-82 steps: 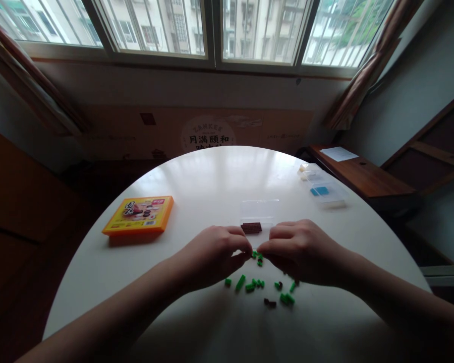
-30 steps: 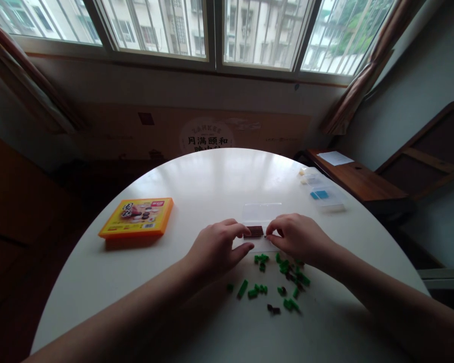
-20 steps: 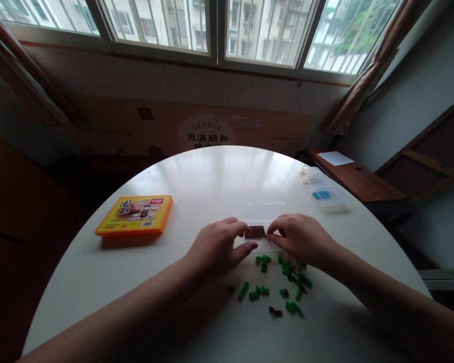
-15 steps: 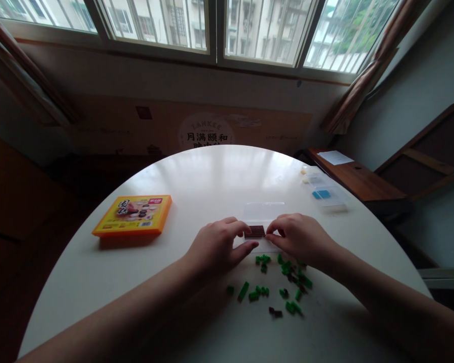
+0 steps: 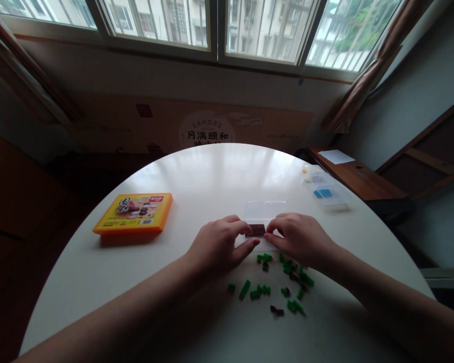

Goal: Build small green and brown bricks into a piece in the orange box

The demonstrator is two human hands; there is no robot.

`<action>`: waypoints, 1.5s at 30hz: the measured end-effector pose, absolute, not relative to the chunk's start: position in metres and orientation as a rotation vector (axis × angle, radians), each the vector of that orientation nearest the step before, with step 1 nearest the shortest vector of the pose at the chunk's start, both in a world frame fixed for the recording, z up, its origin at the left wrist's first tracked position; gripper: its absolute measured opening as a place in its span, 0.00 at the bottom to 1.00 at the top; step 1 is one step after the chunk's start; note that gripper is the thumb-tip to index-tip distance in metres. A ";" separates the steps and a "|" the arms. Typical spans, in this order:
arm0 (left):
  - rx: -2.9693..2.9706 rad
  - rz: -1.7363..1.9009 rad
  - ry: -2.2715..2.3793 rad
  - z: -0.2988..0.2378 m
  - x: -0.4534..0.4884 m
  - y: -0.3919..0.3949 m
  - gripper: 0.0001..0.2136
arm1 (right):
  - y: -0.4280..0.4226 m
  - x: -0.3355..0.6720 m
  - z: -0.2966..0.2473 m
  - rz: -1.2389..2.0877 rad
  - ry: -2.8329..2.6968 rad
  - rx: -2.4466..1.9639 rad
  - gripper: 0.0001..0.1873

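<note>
A small dark-brown studded building plate (image 5: 256, 230) lies between my two hands, on or just above a clear plastic box with its lid raised (image 5: 265, 209). My left hand (image 5: 220, 243) has its forefinger bent onto the plate's left end, while the thumb stretches along the near side, a little apart from it. At the right end, my right hand (image 5: 300, 236) pinches the plate's corner between thumb and forefinger; a tiny piece there would be hidden. Loose green building bricks (image 5: 244, 290) and a few brown bricks (image 5: 277, 311) are scattered just in front of the hands.
An orange and yellow board-game box (image 5: 134, 214) lies on the left of the round white table (image 5: 196, 176). Clear plastic boxes (image 5: 335, 200) holding blue and pale-yellow pieces stand at the right edge. Beyond it is a wooden side table with a paper (image 5: 336, 157).
The view has shifted very slightly. Both hands stay at the ends of the brown plate, and the loose bricks lie as before.
</note>
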State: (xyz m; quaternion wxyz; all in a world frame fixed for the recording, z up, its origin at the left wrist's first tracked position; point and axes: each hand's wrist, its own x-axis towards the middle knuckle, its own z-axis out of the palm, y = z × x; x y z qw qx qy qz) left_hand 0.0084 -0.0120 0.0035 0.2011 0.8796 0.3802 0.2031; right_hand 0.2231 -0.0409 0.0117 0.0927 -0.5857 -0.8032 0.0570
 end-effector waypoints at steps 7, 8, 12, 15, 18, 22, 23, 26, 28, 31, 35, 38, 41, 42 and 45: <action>2.455 0.558 1.065 0.005 0.008 -0.012 0.10 | -0.042 0.223 0.012 0.156 -2.398 -1.725 0.11; 2.456 0.558 1.062 0.005 0.008 -0.012 0.10 | -0.042 0.223 0.012 0.157 -2.401 -1.720 0.11; 2.468 0.574 1.053 0.006 0.008 -0.013 0.10 | -0.042 0.224 0.013 0.144 -2.398 -1.704 0.10; 2.475 0.594 1.036 0.007 0.007 -0.013 0.10 | -0.043 0.226 0.017 0.124 -2.389 -1.694 0.11; 2.502 0.642 0.987 0.010 0.006 -0.012 0.10 | -0.045 0.234 0.024 0.080 -2.350 -1.691 0.10; 2.594 0.626 0.802 0.015 0.002 -0.011 0.10 | -0.050 0.250 0.039 0.041 -2.303 -1.683 0.09; 2.623 0.593 0.741 0.017 0.001 -0.012 0.10 | -0.052 0.254 0.044 0.040 -2.318 -1.663 0.09; 2.673 0.477 0.591 0.020 0.000 -0.013 0.11 | -0.057 0.267 0.056 0.097 -2.474 -1.541 0.08; 2.665 0.410 0.543 0.022 0.001 -0.014 0.11 | -0.060 0.272 0.061 0.214 -2.612 -1.453 0.07; 2.649 0.329 0.521 0.025 0.001 -0.014 0.12 | -0.066 0.276 0.064 0.392 -2.741 -1.414 0.09; 2.634 0.218 0.491 0.027 0.000 -0.013 0.12 | -0.073 0.277 0.061 0.461 -2.800 -1.447 0.12; 2.630 0.136 0.492 0.029 0.000 -0.012 0.11 | -0.076 0.277 0.059 0.469 -2.838 -1.446 0.14; 2.629 0.059 0.513 0.030 0.000 -0.011 0.10 | -0.077 0.275 0.057 0.508 -2.842 -1.392 0.19; 2.628 0.034 0.522 0.030 0.001 -0.010 0.10 | -0.077 0.274 0.056 0.518 -2.842 -1.368 0.20; 2.631 -0.016 0.539 0.029 0.000 -0.009 0.10 | -0.078 0.271 0.054 0.531 -2.844 -1.313 0.19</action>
